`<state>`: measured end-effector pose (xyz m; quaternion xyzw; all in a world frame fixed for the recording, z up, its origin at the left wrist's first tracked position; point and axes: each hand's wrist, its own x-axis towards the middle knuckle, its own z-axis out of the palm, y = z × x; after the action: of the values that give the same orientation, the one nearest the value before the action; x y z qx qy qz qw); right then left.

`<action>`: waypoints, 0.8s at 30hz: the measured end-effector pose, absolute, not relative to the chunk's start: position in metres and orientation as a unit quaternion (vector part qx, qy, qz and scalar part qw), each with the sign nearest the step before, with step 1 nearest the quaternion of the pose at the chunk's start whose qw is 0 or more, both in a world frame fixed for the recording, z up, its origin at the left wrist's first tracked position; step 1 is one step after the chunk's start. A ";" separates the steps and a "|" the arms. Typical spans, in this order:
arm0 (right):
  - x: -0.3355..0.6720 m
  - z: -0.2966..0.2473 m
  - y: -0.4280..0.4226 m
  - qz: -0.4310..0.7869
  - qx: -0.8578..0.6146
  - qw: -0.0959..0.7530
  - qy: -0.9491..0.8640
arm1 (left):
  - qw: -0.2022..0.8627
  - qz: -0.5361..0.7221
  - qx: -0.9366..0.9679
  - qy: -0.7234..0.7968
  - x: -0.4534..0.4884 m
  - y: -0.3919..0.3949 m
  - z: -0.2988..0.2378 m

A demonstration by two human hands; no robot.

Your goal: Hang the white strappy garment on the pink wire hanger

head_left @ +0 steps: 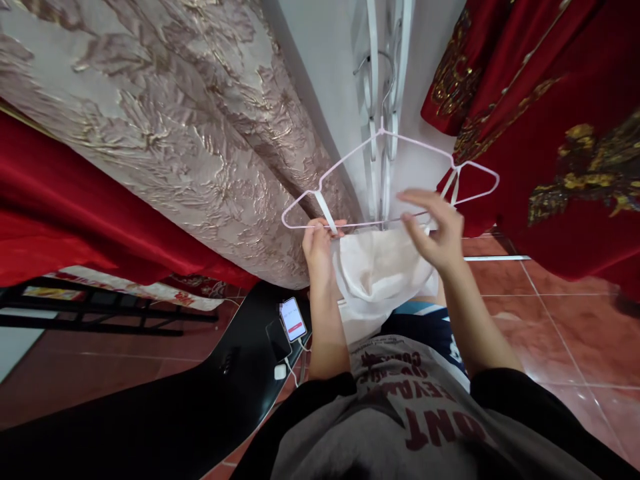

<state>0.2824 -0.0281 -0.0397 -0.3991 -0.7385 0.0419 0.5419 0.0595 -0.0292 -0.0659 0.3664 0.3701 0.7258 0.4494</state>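
Observation:
A pale pink wire hanger (350, 157) hangs by its metal hook on a white rack (373, 80) against the wall. A thin white garment (380, 270) dangles from it by two straps. My left hand (319, 248) is closed, pinching the left strap at the hanger's lower bar. My right hand (433, 230) is held up in front of the right side of the hanger, fingers spread and slightly curled, touching nothing that I can make out. The garment's body droops between my forearms.
A beige and gold brocade garment (165, 120) hangs at the left over red cloth (60, 213). Red embroidered fabric (560, 133) hangs at the right. A lit phone (293, 319) on a charging cable lies on a black surface (175, 407). Red floor tiles (550, 313) lie below.

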 end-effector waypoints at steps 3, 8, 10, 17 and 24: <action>0.268 -0.062 -0.027 0.071 -0.405 0.434 -0.801 | 0.466 0.697 0.384 0.387 0.057 -0.034 -0.071; 0.265 -0.076 -0.028 0.037 -0.443 0.471 -0.762 | 0.482 0.575 0.497 0.435 0.035 -0.049 -0.068; 0.266 -0.077 -0.030 0.043 -0.440 0.483 -0.756 | 0.506 0.536 0.531 0.418 0.023 -0.056 -0.058; 0.272 -0.074 -0.036 0.068 -0.421 0.496 -0.756 | 0.482 0.740 0.389 0.262 -0.010 -0.052 -0.032; 0.261 -0.072 -0.045 0.091 -0.407 0.494 -0.763 | 0.404 0.734 0.332 0.433 0.006 -0.046 -0.053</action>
<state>0.2610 -0.0446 -0.0723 -0.4071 -0.7629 0.0911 0.4939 0.0057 -0.0465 -0.0526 0.3316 0.4329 0.7345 0.4039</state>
